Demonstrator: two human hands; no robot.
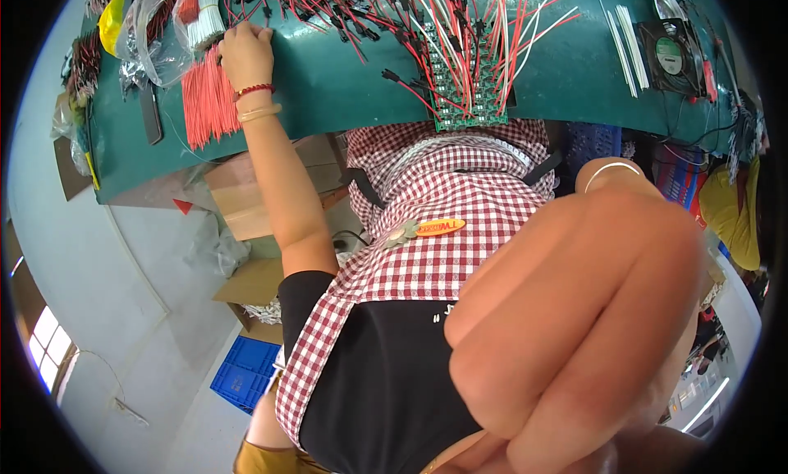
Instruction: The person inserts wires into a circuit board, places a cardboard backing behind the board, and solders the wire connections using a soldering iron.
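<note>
Two hands were at work: the left hand (246, 54) curled over red wires (207, 100) on the green bench (328, 80), best gathered evenly, while the right hand (574, 326) was fisted near the lens.

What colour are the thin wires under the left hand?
Red. The wires lie in a bundle on the green table, under the left hand; head view.

l hand (246, 54) rests on bench (345, 84) far left, on top end of wire bundle (205, 105). circuit board (464, 96) at bench mid, w/ loose wires (345, 10) behind it. fan (669, 55) far right. r hand (574, 326) off bench, close to cam.
</note>
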